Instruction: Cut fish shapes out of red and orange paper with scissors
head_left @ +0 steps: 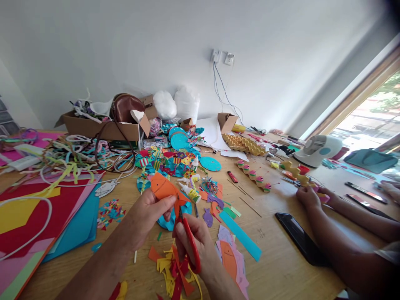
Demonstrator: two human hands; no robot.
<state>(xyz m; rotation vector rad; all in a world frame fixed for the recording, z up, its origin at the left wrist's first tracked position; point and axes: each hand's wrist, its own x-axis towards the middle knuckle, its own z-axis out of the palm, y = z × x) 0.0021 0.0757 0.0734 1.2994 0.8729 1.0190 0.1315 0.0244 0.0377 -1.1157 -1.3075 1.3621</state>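
An orange paper fish (pixel 161 187) with a drawn eye and mouth is pinched between the thumb and fingers of my left hand (pixel 156 208). My right hand (pixel 198 237) grips red-handled scissors (pixel 191 246), their blades at the fish's tail. Below the hands lies a pile of yellow, red and orange paper scraps (pixel 170 266). Just beyond the fish are glue bottles (pixel 191 193) and a blue paper piece (pixel 168 218), partly hidden by my hands. Small purple fish cutouts (pixel 208 217) lie to the right, near a blue paper strip (pixel 240 235).
Coloured paper sheets (pixel 71 225) cover the left side, beneath tangled cords (pixel 71 154). A cardboard box (pixel 100 131) stands against the wall. At right, another person's hands (pixel 309 198) work on an egg-carton piece; a black phone (pixel 300 239) lies nearby. Wooden skewers (pixel 250 207) lie mid-table.
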